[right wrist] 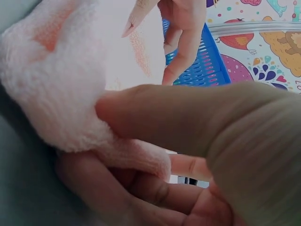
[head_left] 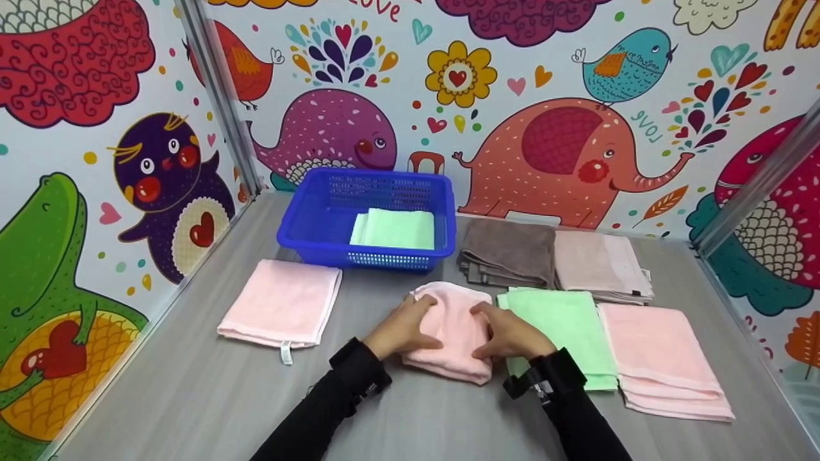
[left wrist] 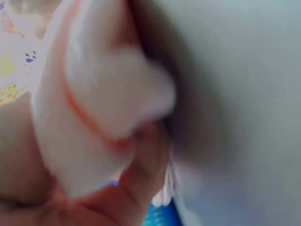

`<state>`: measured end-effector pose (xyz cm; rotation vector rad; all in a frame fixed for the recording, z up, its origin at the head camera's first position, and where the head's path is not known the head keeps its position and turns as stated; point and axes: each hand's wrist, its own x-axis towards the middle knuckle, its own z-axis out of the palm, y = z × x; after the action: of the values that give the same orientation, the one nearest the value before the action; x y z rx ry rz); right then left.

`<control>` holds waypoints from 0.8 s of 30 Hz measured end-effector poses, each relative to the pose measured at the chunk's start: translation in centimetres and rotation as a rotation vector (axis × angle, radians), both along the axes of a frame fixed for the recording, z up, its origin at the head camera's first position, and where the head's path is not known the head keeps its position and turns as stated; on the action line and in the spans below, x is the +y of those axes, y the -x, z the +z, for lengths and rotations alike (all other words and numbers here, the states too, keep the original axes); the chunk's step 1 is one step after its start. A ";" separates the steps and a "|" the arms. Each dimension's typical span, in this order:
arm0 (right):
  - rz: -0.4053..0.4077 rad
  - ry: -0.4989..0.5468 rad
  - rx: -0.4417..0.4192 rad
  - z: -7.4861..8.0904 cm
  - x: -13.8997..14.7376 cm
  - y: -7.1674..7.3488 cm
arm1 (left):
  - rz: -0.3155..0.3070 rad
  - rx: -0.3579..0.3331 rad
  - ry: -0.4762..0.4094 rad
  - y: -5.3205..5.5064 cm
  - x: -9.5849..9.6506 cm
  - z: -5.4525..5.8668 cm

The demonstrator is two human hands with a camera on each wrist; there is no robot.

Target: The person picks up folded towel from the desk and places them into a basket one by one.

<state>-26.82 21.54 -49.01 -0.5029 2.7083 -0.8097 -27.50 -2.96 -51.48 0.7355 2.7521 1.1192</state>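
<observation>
A folded pink towel (head_left: 453,326) lies between both hands at the middle of the table. My left hand (head_left: 407,326) grips its left side, thumb on top. On the right side my right hand (head_left: 509,330) pinches the edge the same way. In the right wrist view the thumb (right wrist: 160,115) presses on the pink towel (right wrist: 66,89) while the other fingers curl underneath it. The left wrist view shows the rolled, layered edge of the pink towel (left wrist: 99,108) blurred close up, with fingers (left wrist: 143,174) curled around it.
Behind the hands stands a blue basket (head_left: 314,250) with a folded green towel (head_left: 400,228) inside. Another pink towel (head_left: 282,301) lies left. To the right are a green towel (head_left: 567,326), a pink towel (head_left: 663,355), a brown towel (head_left: 509,250) and a beige towel (head_left: 599,262). Printed walls enclose the table.
</observation>
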 end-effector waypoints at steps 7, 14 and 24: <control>0.056 0.047 -0.006 0.5 0.3 0.2 | 0.013 -0.089 -0.126 0.5 -0.3 0.7; 0.144 0.149 0.062 2.6 1.3 -0.2 | -0.003 -0.063 -0.167 0.1 -0.4 3.5; 0.149 0.210 0.093 4.9 1.5 -0.9 | -0.017 0.077 -0.217 -1.2 -0.7 5.9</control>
<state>-25.92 23.04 -44.12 -0.7966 2.6419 -1.0592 -26.29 -3.71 -45.60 0.8401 2.7082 1.4319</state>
